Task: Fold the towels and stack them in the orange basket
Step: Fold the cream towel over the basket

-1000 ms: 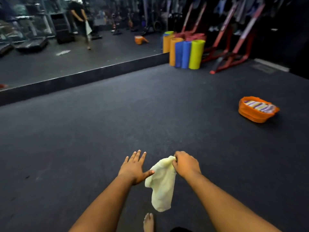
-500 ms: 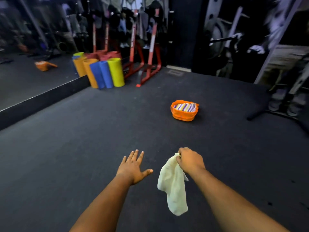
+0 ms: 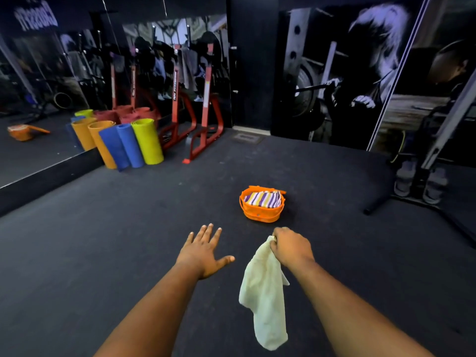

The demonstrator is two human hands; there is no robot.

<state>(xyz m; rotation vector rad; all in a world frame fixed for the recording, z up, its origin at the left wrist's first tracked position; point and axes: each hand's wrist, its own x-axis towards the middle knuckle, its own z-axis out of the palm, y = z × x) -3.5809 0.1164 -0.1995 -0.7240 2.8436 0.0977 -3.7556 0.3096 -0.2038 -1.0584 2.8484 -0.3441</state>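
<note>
A pale yellow towel (image 3: pixel 265 295) hangs limp from my right hand (image 3: pixel 291 247), which grips its top corner in a fist. My left hand (image 3: pixel 203 249) is held out flat beside it, fingers spread, holding nothing. Ahead of both hands, an orange basket (image 3: pixel 261 212) stands on the dark floor. A purple, yellow and white striped towel (image 3: pixel 262 198) lies folded inside it.
Rolled mats (image 3: pixel 126 144) in orange, blue and yellow-green stand at the back left against a mirror wall. Red metal racks (image 3: pixel 203 112) stand beside them. A black stand with a floor leg (image 3: pixel 417 191) is at the right. Dark carpet (image 3: pixel 103 240) surrounds the basket.
The view has swung right, bringing the basket from the far right to just ahead of my hands. My right hand still holds the hanging towel; my left hand stays spread.
</note>
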